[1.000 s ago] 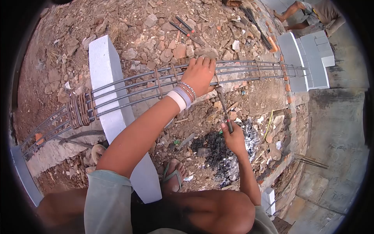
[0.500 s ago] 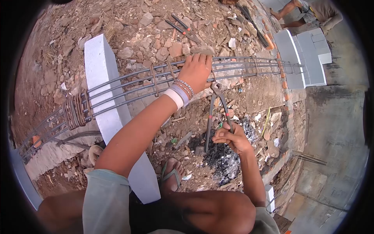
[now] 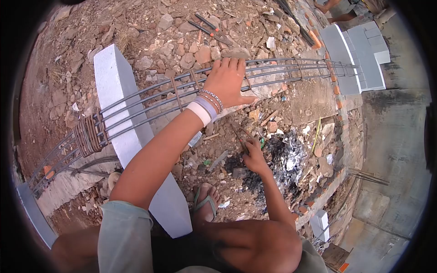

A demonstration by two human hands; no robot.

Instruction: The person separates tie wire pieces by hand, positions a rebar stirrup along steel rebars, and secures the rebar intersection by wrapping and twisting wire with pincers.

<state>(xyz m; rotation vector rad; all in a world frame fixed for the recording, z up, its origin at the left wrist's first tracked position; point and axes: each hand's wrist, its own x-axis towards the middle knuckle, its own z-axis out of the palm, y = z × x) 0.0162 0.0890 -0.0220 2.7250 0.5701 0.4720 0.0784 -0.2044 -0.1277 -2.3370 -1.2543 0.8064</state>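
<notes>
My left hand lies across a long rebar cage, its fingers laid over the bars and its thumb stretched out to the right. Beside that thumb, a thin stirrup crosses the bars. Lower down, my right hand is closed around a pair of pincers, apart from the cage and near the ground. My hand partly hides the handles. Under the cage's left part stands a white-topped block, with rings of stirrups bunched beside it.
Another pair of red-marked pincers lies on the rubble above the cage. Black ash spreads right of my right hand. A grey block supports the cage's far end. Another person's leg shows at top right.
The pincers have come away from the stirrup, and my right hand has carried them down and left. My left thumb has spread outward while the fingers stay on the bars.
</notes>
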